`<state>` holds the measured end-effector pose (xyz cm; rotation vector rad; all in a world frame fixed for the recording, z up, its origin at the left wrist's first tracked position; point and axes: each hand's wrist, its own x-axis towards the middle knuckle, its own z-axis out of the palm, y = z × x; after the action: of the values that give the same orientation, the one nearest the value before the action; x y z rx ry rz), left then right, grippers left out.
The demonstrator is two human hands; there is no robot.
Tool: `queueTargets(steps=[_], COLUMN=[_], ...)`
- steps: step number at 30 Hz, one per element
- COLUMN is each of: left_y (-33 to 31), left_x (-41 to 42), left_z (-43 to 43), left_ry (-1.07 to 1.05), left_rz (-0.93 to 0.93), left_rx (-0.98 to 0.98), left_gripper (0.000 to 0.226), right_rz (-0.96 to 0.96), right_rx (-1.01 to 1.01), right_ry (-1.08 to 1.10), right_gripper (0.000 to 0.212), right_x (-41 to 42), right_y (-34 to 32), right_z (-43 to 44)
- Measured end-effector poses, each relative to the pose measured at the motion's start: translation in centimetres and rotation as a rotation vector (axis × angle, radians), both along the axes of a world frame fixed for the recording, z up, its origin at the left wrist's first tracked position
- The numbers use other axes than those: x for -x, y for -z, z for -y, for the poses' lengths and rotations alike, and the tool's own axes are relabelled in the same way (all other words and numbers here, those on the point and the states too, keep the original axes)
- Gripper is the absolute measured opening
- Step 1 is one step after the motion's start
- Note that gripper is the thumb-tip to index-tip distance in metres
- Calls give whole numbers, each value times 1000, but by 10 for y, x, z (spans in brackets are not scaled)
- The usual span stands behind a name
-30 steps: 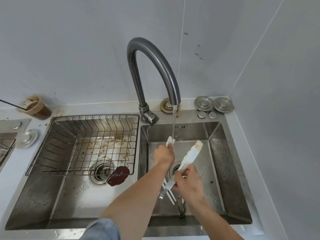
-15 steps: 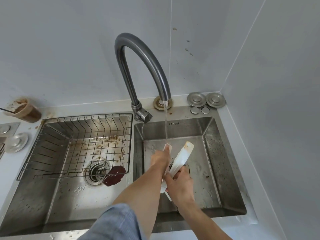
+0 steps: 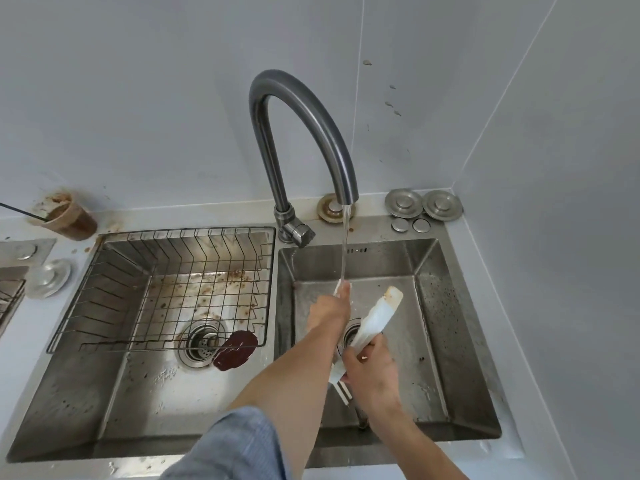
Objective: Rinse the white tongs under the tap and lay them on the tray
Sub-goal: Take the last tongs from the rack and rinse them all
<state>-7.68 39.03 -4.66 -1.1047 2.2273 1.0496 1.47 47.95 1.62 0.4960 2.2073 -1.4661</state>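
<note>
The white tongs [image 3: 375, 315] are held over the right sink basin [image 3: 433, 327]. My right hand [image 3: 369, 370] grips their hinge end. My left hand [image 3: 330, 308] is closed around one arm's tip, right under the water stream [image 3: 344, 251] falling from the dark curved tap [image 3: 304, 109]. The other arm sticks up to the right, its tip stained brown. No tray shows in the view.
The left basin holds a wire basket [image 3: 162, 289], a drain strainer [image 3: 202, 342] and a dark red round thing [image 3: 235, 349]. A dirty brown cup [image 3: 64, 216] stands on the counter at back left. Metal sink plugs [image 3: 424, 204] lie behind the right basin.
The view has shifted a little. Both hands stay on the tongs under the running water, with my left hand still on the tip in the stream.
</note>
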Motion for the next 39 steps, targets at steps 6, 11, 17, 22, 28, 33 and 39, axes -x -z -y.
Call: queueTargets(steps=[6, 11, 17, 22, 28, 33, 39], left_y=[-7, -13, -34, -42, -42, -31, -25], left_x=[7, 6, -1, -3, 9, 11, -9], left_z=[-1, 6, 26, 15, 8, 6, 11], left_ry=[15, -261, -330, -278, -437, -449, -453], left_rz=[41, -82, -190, -237, -66, -71, -191], left_rx=[-24, -547, -1081, -1295, -1043, -987, -1236], left_gripper=[76, 57, 26, 27, 46, 51, 36], right_rz=[18, 108, 169, 195, 161, 185, 228], right_rx=[-43, 114, 221, 250, 203, 188, 135], right_ry=[25, 111, 260, 301, 283, 277, 217], right_gripper=[23, 10, 28, 28, 26, 28, 27], right_x=[6, 17, 21, 21, 23, 23, 22], right_y=[1, 16, 31, 30, 28, 28, 32], right_z=[10, 0, -12, -12, -17, -17, -19])
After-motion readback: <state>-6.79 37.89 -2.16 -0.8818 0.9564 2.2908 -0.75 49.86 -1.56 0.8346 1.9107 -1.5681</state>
